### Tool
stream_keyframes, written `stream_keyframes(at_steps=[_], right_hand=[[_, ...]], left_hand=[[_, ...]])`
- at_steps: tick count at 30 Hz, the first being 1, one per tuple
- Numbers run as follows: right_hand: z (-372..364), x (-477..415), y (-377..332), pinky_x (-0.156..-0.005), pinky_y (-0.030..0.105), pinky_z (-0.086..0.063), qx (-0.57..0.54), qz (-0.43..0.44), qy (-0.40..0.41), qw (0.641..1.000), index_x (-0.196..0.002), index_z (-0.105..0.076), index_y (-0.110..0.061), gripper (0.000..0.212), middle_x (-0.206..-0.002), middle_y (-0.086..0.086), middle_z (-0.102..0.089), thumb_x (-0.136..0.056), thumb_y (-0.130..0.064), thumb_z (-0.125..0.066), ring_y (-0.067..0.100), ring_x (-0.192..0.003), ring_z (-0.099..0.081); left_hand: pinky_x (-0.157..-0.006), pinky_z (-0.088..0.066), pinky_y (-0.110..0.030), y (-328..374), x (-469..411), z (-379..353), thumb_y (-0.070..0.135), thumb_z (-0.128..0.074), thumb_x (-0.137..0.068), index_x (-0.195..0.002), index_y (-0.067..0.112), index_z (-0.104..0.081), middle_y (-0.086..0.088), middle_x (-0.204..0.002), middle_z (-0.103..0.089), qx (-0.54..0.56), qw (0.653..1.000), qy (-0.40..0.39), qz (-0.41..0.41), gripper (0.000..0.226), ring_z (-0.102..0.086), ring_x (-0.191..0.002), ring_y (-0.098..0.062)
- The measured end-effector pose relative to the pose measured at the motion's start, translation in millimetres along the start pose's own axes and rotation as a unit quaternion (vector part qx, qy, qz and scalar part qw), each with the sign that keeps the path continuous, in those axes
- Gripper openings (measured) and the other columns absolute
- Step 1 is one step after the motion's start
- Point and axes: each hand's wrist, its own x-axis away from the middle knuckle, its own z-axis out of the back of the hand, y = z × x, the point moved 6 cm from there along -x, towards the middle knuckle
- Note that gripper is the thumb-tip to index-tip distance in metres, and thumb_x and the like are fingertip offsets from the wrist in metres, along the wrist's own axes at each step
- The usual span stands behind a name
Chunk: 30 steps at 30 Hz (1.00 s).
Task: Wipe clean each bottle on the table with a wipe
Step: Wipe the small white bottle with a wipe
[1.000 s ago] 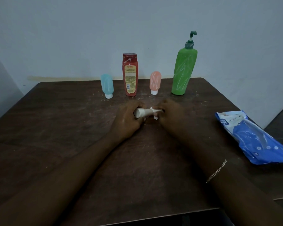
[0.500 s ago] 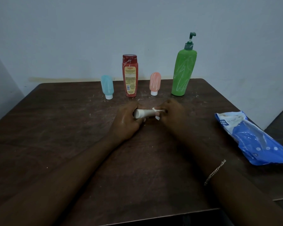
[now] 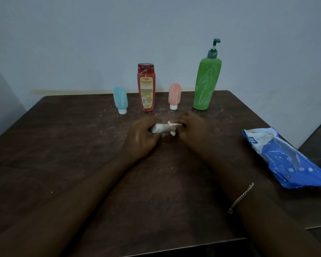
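A white bottle (image 3: 158, 128) is being gripped by the left hand (image 3: 141, 140). A wipe (image 3: 171, 123) is being pinched by the right hand (image 3: 192, 130).

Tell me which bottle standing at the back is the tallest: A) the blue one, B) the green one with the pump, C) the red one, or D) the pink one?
B: the green pump bottle reaches well above the red bottle, the blue bottle and the pink bottle.

Vantage: head-worn, wide-angle, above and behind the left hand (image 3: 140, 140) and right hand (image 3: 192, 131).
Facing: forward and down along both forearms.
Nearness: close; hands mid-frame, counter (image 3: 63, 145) spreading around them, wall (image 3: 156, 34) beyond.
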Motion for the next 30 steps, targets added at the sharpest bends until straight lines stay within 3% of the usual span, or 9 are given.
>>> stream_keyframes(at_steps=[3, 7, 10, 13, 16, 18, 23, 27, 30], right_hand=[[10, -1, 16, -0.067, 0.017, -0.036, -0.032, -0.029, 0.009, 0.999, -0.112, -0.073, -0.026, 0.03, -0.084, -0.012, -0.059, -0.082, -0.021, -0.074, 0.004, -0.077, -0.051], [11, -3, 33, -0.079, 0.035, -0.058, -0.145, -0.071, 0.008, 0.987, -0.109, -0.075, -0.024, 0.026, -0.091, -0.003, -0.075, -0.084, -0.018, -0.074, 0.01, -0.078, -0.068], [11, -2, 39, -0.073, 0.024, -0.057, -0.298, -0.109, 0.014, 0.948, -0.108, -0.076, -0.012, 0.024, -0.087, 0.003, -0.076, -0.083, -0.01, -0.074, 0.008, -0.074, -0.069], [7, -2, 40, -0.078, 0.025, -0.057, -0.434, -0.137, 0.002, 0.891, -0.109, -0.073, -0.002, 0.024, -0.093, 0.012, -0.075, -0.084, -0.004, -0.071, 0.018, -0.083, -0.071], [4, -3, 37, -0.08, 0.029, -0.056, -0.509, -0.133, 0.013, 0.851, -0.107, -0.072, -0.003, 0.021, -0.093, 0.012, -0.075, -0.086, -0.001, -0.068, 0.019, -0.084, -0.069], [3, -2, 31, -0.08, 0.027, -0.057, -0.55, -0.132, 0.021, 0.825, -0.108, -0.069, -0.002, 0.021, -0.092, 0.01, -0.074, -0.087, 0.002, -0.065, 0.016, -0.084, -0.07], [-9, 4, 10, -0.077, 0.028, -0.059, -0.56, -0.14, 0.017, 0.817, -0.093, -0.071, -0.003, 0.012, -0.085, 0.008, -0.074, -0.084, 0.004, -0.067, 0.018, -0.082, -0.071], [-26, 10, 1, -0.082, 0.038, -0.059, -0.542, -0.142, 0.0, 0.829, -0.083, -0.069, -0.006, 0.007, -0.083, 0.012, -0.073, -0.081, 0.0, -0.073, 0.022, -0.08, -0.071], [-34, 12, 0, -0.081, 0.036, -0.059, -0.564, -0.158, -0.009, 0.811, -0.082, -0.068, -0.005, 0.007, -0.084, 0.015, -0.073, -0.081, 0.0, -0.073, 0.023, -0.082, -0.072]], left_hand=[[-0.072, -0.052, -0.018, -7, -3, 5, 0.02, -0.083, -0.078, -0.107, 0.023, -0.071, 0.009, -0.097, -0.069, 0.041, 0.998, 0.015, 0.052, 0.032, -0.062, -0.088, -0.002], [-0.082, -0.052, -0.016, -13, -4, 10, 0.02, -0.083, -0.077, -0.116, 0.031, -0.068, 0.014, -0.11, -0.069, 0.123, 0.986, 0.003, 0.111, 0.043, -0.063, -0.102, 0.001], [-0.075, -0.055, -0.016, -18, -5, 11, 0.014, -0.082, -0.078, -0.112, 0.028, -0.069, 0.013, -0.111, -0.069, 0.185, 0.971, -0.001, 0.155, 0.038, -0.065, -0.102, 0.001], [-0.069, -0.054, -0.012, -19, -5, 10, 0.005, -0.079, -0.08, -0.112, 0.019, -0.069, 0.009, -0.11, -0.07, 0.276, 0.94, 0.005, 0.201, 0.036, -0.066, -0.099, 0.004], [-0.08, -0.059, -0.026, -22, -1, 3, 0.001, -0.075, -0.082, -0.117, 0.01, -0.068, 0.001, -0.116, -0.069, 0.377, 0.894, 0.006, 0.243, 0.037, -0.068, -0.109, -0.014], [-0.085, -0.059, -0.03, -20, 1, -3, 0.001, -0.07, -0.086, -0.118, 0.007, -0.065, -0.005, -0.12, -0.067, 0.464, 0.844, 0.006, 0.268, 0.033, -0.07, -0.109, -0.021], [-0.086, -0.057, -0.023, -10, 4, -17, 0.006, -0.062, -0.094, -0.118, 0.005, -0.065, -0.008, -0.115, -0.069, 0.569, 0.768, 0.018, 0.292, 0.024, -0.068, -0.1, -0.015], [-0.081, -0.056, -0.02, -6, 5, -24, 0.011, -0.065, -0.093, -0.123, 0.002, -0.064, -0.01, -0.119, -0.071, 0.588, 0.751, 0.026, 0.299, 0.032, -0.069, -0.101, -0.014], [-0.081, -0.057, -0.022, -3, 6, -25, 0.012, -0.066, -0.092, -0.121, 0.003, -0.066, -0.008, -0.112, -0.073, 0.589, 0.749, 0.025, 0.302, 0.031, -0.072, -0.095, -0.013]])
